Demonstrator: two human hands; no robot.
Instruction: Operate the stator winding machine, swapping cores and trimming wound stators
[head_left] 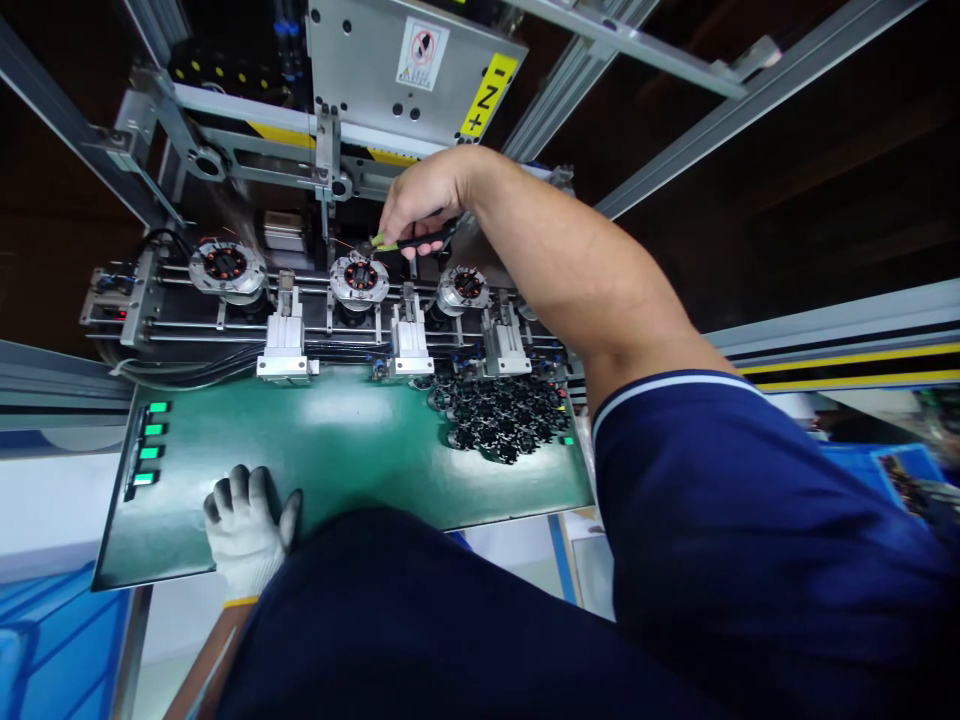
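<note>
My right hand, bare, grips small pliers with yellow-green and black handles. The pliers point left, their jaws at the rear rim of the middle round fixture. That fixture holds a motor stator core with copper windings; a thin wire seems to stick out near the jaws. Whether the jaws grip the wire is too small to tell. In a white glove with grey fingertips, my left hand lies flat on the green tabletop, fingers spread, holding nothing.
Similar wound cores sit in the left fixture and the right fixture. White clamp blocks line the front of the rails. A pile of black cores covers the table's right part. Green-lit switches run along the left edge.
</note>
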